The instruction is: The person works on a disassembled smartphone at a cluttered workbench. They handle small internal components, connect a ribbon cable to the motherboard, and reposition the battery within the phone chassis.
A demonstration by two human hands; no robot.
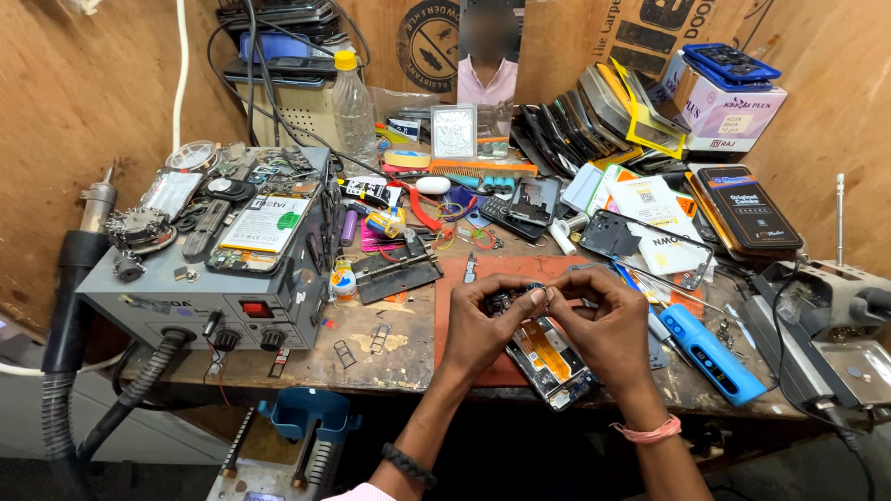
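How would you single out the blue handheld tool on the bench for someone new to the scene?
Start at the red mat in the middle of the wooden workbench, where the opened phone lies. Look just right of the right hand: the blue handheld tool lies diagonally near the bench's front edge. It is the only chunky bright-blue, pen-shaped body there, among thin metal tools and loose screws.

light: bright, even | shadows: soft | focus: sharp | edges: slightly bowed
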